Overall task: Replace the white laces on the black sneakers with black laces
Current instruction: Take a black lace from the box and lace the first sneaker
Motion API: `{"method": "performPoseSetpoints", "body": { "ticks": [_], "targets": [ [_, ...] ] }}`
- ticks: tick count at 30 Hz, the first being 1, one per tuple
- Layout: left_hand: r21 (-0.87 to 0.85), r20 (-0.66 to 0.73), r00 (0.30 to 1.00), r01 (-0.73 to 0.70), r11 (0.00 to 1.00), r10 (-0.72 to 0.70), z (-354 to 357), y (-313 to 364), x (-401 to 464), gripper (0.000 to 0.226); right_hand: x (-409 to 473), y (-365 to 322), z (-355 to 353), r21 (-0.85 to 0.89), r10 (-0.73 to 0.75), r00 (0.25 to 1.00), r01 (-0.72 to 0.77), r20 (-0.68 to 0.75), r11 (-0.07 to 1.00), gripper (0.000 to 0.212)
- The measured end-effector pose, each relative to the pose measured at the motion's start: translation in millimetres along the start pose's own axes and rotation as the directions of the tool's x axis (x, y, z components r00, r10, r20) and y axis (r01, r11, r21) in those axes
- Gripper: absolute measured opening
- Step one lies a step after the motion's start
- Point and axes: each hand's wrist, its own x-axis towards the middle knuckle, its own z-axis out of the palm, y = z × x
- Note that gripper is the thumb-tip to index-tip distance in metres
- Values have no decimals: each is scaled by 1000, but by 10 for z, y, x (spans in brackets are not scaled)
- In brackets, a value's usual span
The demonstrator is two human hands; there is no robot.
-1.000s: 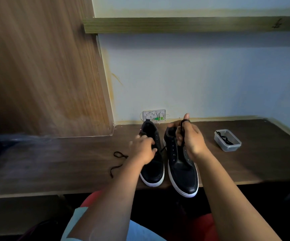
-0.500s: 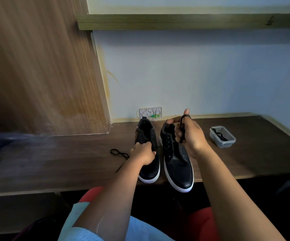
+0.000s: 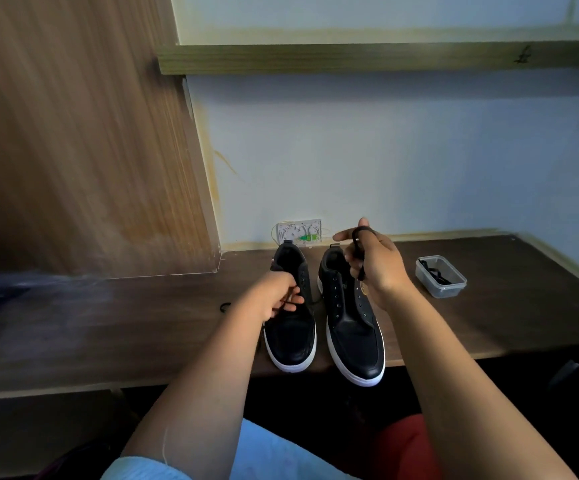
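Two black sneakers stand side by side at the near edge of the worktop, toes toward the viewer: the left shoe and the right shoe. The left hand pinches a black lace over the left shoe. The right hand, raised above the right shoe, grips the same lace (looped over its thumb). A tub holding more laces sits to the right.

Dark wood table: clear plastic container at 3 o'clock; white wall socket at 12; wooden shelf above; wood panel at 10.
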Motion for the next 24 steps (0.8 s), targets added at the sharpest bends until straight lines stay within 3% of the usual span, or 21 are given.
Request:
{"method": "performPoseSetpoints", "body": {
  "ticks": [5,8,11,15,17,21,24],
  "targets": [
    [-67,51,998,-44,997,47,-260,156,-271,33,-95,-339,39,-253,-57,997,44,-46,966,42],
    [-88,33,993,-108,990,111,-354,349,-592,32,-160,-613,11,-528,-132,989,79,-64,846,26],
    [-146,-47,971,-240,960,236,-408,566,-947,25,-235,-904,21,-665,-119,992,62,-40,745,33],
    [-137,-124,920,-387,912,372,-480,813,-1347,24,-373,-1299,100,-667,-92,996,77,13,741,39],
    [-109,-151,894,-438,892,421,-534,930,-1545,26,-456,-1507,121,-593,-113,993,102,19,799,38],
    [-123,-204,831,-546,829,517,-646,1163,-2028,25,-549,-1869,120,-454,-208,977,160,-56,877,43],
    [-132,-250,774,-623,771,582,-723,1332,-2352,25,-581,-2075,125,-360,-274,956,222,-100,906,33]
  ]
}}
